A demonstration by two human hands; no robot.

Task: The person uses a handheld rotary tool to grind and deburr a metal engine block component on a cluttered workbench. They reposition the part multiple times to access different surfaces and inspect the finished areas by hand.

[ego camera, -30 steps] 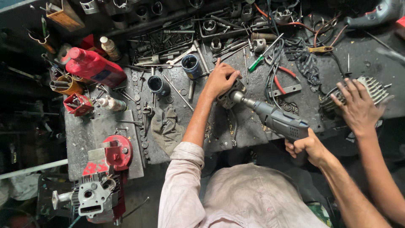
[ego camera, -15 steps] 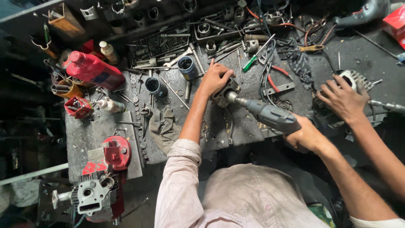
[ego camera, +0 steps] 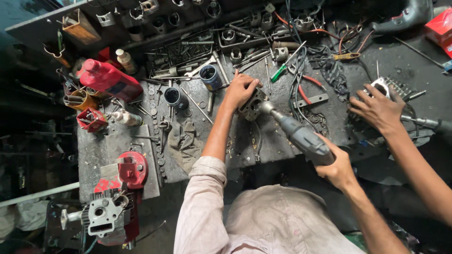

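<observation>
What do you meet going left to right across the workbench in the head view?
Red bottle → grey rag → left hand on a metal engine part → power drill → right hand → a co-worker's hand on a finned part.

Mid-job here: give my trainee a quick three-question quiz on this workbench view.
1. True or false: the right hand holds a power drill.
2. What does the left hand steady?
A. red bottle
B. metal engine part
C. green screwdriver
3. Fill in: the co-worker's hand rests on a finned metal ____.

Key:
1. True
2. B, the metal engine part
3. part
</observation>
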